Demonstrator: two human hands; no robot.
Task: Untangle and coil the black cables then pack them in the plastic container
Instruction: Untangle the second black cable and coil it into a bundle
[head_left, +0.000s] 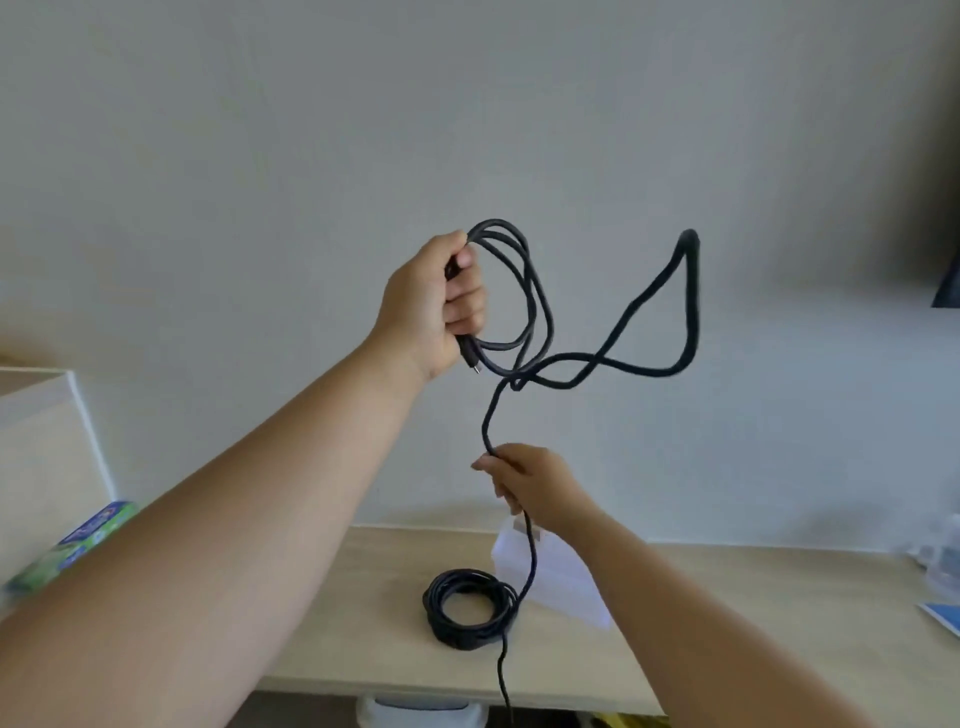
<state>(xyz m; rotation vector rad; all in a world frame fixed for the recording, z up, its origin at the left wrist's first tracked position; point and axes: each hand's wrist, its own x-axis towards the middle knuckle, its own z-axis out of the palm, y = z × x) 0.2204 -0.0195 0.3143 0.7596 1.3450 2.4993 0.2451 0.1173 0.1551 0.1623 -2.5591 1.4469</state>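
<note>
Black cable, one length, is held aloft before a pale wall. Several loops are gathered in the left hand, whose fingers are curled firmly round the bundle; a plug end is seen just below the fist. From the loops a loose bight is thrown out to the right, blurred in part, and is crossed back under the bundle. Lower down, the strand is pinched between thumb and fingers of the right hand, from which it is let down past the table edge and out of view. Second item: coiled cable, black, laid flat on the wooden table, with the hanging strand passed across its right side. Third item: plastic container, translucent white, set on the table just behind and right of the coil, partly hidden by the right forearm. A green and blue packet is noted at the far left.
</note>
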